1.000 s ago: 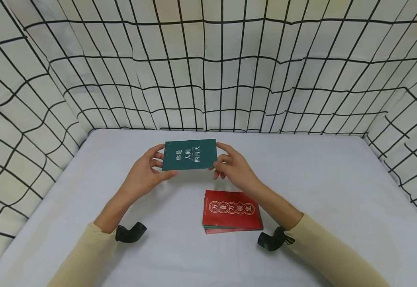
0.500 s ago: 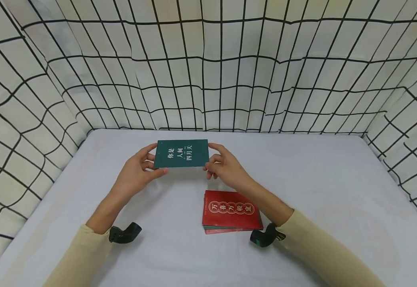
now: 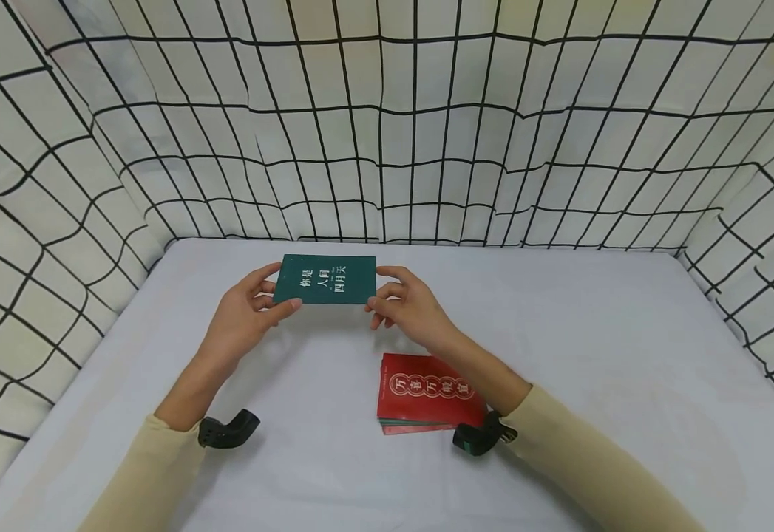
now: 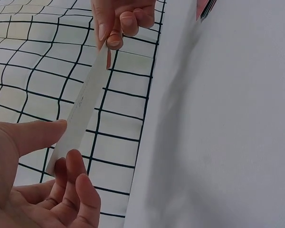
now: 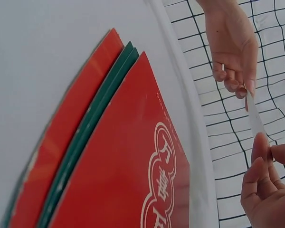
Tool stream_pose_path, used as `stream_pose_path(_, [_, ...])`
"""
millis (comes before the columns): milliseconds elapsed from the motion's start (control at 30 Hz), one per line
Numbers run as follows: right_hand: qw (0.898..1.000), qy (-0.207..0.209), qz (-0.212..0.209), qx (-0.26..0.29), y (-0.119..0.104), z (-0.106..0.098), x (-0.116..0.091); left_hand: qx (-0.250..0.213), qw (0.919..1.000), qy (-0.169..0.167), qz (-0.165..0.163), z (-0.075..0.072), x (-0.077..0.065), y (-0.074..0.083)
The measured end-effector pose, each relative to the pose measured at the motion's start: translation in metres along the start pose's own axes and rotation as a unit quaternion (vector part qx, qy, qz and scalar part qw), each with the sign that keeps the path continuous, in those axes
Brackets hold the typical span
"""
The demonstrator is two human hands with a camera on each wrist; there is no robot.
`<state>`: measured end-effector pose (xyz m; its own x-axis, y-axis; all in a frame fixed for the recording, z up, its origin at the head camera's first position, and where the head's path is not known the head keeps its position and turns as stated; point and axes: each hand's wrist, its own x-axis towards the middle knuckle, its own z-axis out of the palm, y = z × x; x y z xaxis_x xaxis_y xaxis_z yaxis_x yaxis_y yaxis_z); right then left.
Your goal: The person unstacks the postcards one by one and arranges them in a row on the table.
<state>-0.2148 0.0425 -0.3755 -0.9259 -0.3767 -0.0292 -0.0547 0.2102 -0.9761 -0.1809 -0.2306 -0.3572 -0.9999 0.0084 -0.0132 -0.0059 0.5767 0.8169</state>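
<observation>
A thin dark green card (image 3: 326, 279) with white Chinese lettering is held up over the table between both hands. My left hand (image 3: 240, 314) pinches its left end, thumb at the near corner and fingers behind. At the right end, my right hand (image 3: 416, 309) grips it between thumb and fingers. From the left wrist view the card's pale underside (image 4: 80, 111) shows almost edge-on. Below the right forearm lies a stack of red and green cards (image 3: 420, 388), its top one red with pale lettering. The right wrist view shows the layered edges of this stack (image 5: 88, 123) up close.
A white cloth covers the table (image 3: 593, 355). White walls with a black grid net (image 3: 413, 133) rise behind it and on both sides. A black wrist device (image 3: 228, 430) sits at the left cuff and another black device (image 3: 476, 436) at the right cuff, overlapping the stack's corner.
Both hands have shifted left and slightly away with the green card between them. The right cuff device has come over the stack's near corner. The stack stays where it was.
</observation>
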Motion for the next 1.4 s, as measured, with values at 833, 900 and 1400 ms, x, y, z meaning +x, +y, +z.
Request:
stream_pose_path(833, [0.999, 0.014, 0.02, 0.049, -0.01, 0.033, 0.031, -0.053, 0.994, 0.074, -0.06, -0.019, 0.017, -0.019])
stream_pose_path(900, [0.998, 0.014, 0.021, 0.052, -0.011, 0.035, 0.033, -0.051, 0.9935, 0.08, -0.064, -0.02, 0.019, -0.02])
stream_pose_path(1400, [0.996, 0.001, 0.045, 0.077, -0.016, 0.053, 0.048, -0.055, 0.9886, 0.11, -0.088, -0.03, 0.021, -0.03])
